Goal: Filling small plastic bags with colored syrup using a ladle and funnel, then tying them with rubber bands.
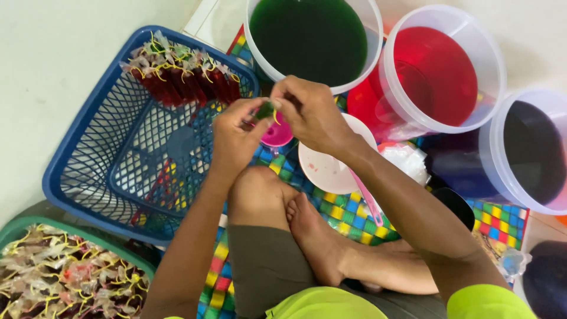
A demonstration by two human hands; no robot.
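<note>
A small green packet (pixel 266 110) sits pinched between both hands, held up in front of the green bucket (pixel 307 38). The left hand (pixel 236 136) closes its fingertips on the packet from below; the right hand (pixel 310 112) grips it from above, with a yellow band (pixel 275 116) showing at the pinch. The packet looks filled and is being tied off, so this one seems near finished but not yet put down.

Finished work, judged from how things lie: a row of dark red packets (pixel 183 80) tied with yellow bands lies along the far edge of the blue basket (pixel 77 159), the rest of which is mostly bare mesh. A green basket (pixel 23 227) at lower left holds a heap of tied packets (pixel 65 277). Much seems left: the green bucket, the red bucket (pixel 443 71) and the dark bucket (pixel 525 147) all stand nearly full.

Just under the hands are a pink funnel (pixel 277 134) and a white bowl (pixel 328 162) with a pink ladle (pixel 369 201); a wad of clear bags (pixel 407 160) lies beside the bowl.

The person sits cross-legged on a checked mat (pixel 348 210) of many colours, spread over a pale tiled floor (pixel 47 65). Nothing more of the room shows.
</note>
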